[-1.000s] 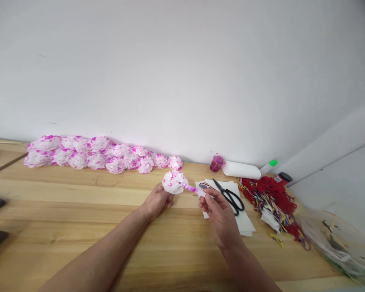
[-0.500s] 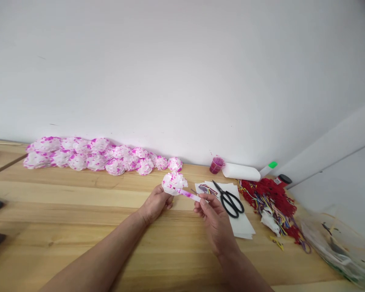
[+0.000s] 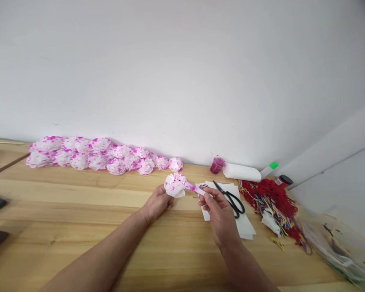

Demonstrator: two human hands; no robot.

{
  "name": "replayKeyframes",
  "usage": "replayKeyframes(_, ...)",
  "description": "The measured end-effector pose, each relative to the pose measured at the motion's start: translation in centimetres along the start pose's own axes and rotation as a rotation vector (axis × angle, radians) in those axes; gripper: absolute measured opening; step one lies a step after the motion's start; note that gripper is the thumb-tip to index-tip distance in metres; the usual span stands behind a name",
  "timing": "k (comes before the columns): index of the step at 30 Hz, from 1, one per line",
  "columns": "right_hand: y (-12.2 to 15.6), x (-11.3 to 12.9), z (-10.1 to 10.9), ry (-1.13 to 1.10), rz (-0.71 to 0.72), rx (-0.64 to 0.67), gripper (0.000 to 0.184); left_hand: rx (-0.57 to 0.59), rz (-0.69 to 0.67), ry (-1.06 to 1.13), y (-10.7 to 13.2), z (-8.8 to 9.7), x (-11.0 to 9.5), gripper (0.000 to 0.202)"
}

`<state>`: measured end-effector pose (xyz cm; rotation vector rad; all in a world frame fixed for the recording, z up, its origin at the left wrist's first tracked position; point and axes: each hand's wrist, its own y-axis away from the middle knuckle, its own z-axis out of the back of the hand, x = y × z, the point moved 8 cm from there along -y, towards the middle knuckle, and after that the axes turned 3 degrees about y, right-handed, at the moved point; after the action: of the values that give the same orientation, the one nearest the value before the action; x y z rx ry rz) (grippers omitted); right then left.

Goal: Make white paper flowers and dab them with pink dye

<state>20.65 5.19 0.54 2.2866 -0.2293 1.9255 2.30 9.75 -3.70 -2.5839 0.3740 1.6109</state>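
Note:
My left hand [image 3: 157, 203] is closed round the base of a white paper flower [image 3: 175, 185] splashed with pink, held just above the wooden table [image 3: 79, 219]. From the flower a pink-and-white paper strip [image 3: 194, 188] runs to the right. My right hand [image 3: 218, 211] pinches the strip's far end between thumb and fingers. Both hands hover over the table's middle, next to a stack of white paper sheets [image 3: 245, 224] with black scissors [image 3: 231, 198] lying on it.
A long row of finished pink-and-white paper flowers [image 3: 100, 156] lies along the wall. At the back right stand a small cup of pink dye [image 3: 217, 164], a lying white bottle with a green cap [image 3: 246, 172], and a heap of red and coloured strings [image 3: 270, 198]. A clear plastic bag [image 3: 340, 243] sits at far right.
The flower has turned a little in my left hand. My right hand drew in and down toward the flower, then moved back out to the right with the strip.

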Motion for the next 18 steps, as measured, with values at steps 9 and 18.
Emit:
replayKeyframes(9, 2.0, -0.9, -2.2, -0.176, -0.108, 0.110, 0.025, -0.021, 0.019, 0.076, 0.1, -0.2, -0.4, 0.024)
replayKeyframes(18, 2.5, -3.2, -2.7, -0.281, -0.267, 0.067, 0.032, 0.045, 0.029, 0.121, 0.2, -0.7, -0.4, 0.030)
